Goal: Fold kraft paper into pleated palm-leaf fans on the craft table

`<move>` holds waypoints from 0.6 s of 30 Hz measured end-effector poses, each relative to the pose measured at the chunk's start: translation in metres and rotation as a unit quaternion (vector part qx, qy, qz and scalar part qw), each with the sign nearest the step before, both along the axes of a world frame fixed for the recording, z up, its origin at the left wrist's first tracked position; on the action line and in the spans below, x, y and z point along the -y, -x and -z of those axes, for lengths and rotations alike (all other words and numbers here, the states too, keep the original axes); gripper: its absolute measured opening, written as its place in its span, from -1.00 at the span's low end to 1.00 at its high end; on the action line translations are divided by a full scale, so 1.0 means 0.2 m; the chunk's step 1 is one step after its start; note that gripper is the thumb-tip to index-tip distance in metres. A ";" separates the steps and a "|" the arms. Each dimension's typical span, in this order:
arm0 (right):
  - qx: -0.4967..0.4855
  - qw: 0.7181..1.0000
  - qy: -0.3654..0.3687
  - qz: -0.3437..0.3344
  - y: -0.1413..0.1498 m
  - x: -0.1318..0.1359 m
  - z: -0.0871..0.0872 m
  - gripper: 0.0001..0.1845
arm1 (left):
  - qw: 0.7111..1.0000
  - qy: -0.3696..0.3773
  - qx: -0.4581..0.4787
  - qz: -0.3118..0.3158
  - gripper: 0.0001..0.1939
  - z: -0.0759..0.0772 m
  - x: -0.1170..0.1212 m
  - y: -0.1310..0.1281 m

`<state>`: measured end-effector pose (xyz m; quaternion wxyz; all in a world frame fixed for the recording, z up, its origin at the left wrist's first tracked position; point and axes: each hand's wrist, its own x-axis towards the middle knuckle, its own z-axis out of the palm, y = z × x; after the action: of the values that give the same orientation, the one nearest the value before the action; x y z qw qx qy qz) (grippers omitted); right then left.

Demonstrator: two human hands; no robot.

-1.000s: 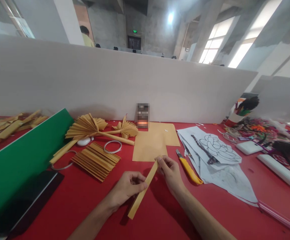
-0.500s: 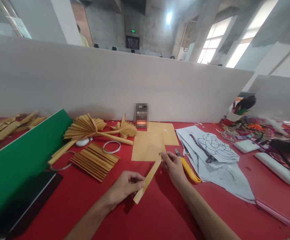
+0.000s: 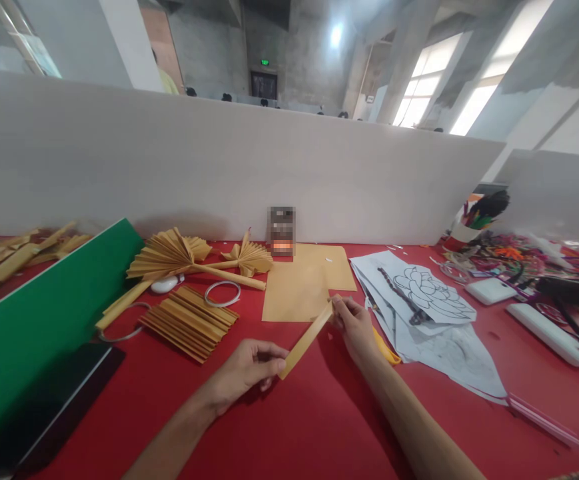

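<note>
A narrow strip of tan paper [image 3: 308, 341] slants up to the right between my two hands, above the red tabletop [image 3: 289, 433]. My left hand [image 3: 255, 365] pinches its near lower end between thumb and fingers. At the far upper end, my right hand [image 3: 353, 324] has thumb and fingertips closed on the strip. Behind the strip lie flat tan paper sheets [image 3: 294, 293]. A yellow utility knife [image 3: 387, 348] is partly hidden by my right hand. To the left rests a pleated tan paper piece [image 3: 189, 325], beside folded paper fans on rolled stems [image 3: 174, 252].
Wire rings [image 3: 222, 294] lie near the pleated paper. A green board [image 3: 59, 320] and a black tablet-like slab [image 3: 49, 407] occupy the left. Drawings on white paper [image 3: 419, 300], a pink pen-like stick [image 3: 544, 420] and craft clutter are rightward. A white partition [image 3: 209, 167] closes the back.
My right hand has moved slightly up and right with the strip's upper end, covering more of the knife. The strip's lower end has shifted up and right in my left hand's pinch.
</note>
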<state>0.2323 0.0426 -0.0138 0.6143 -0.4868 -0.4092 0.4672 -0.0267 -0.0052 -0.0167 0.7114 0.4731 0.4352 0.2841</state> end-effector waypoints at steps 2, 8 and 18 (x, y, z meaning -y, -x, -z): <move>0.010 1.000 -0.001 0.005 -0.01 -0.01 0.01 -0.57 | 1.000 -0.006 0.004 -0.006 -0.49 0.00 0.00 0.01; 0.087 0.996 -0.009 0.021 -0.04 -0.01 0.03 -0.51 | 0.999 -0.024 0.009 -0.031 -0.53 -0.01 -0.03 0.02; 0.542 0.801 -0.254 -0.034 0.02 0.13 -0.11 -0.70 | 0.983 0.024 0.103 -0.148 -0.70 -0.03 -0.06 0.01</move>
<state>0.2288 0.0174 0.0082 0.3779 -0.4726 -0.7957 0.0275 -0.0291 0.0071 -0.0110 0.7136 0.3547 0.4311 0.4231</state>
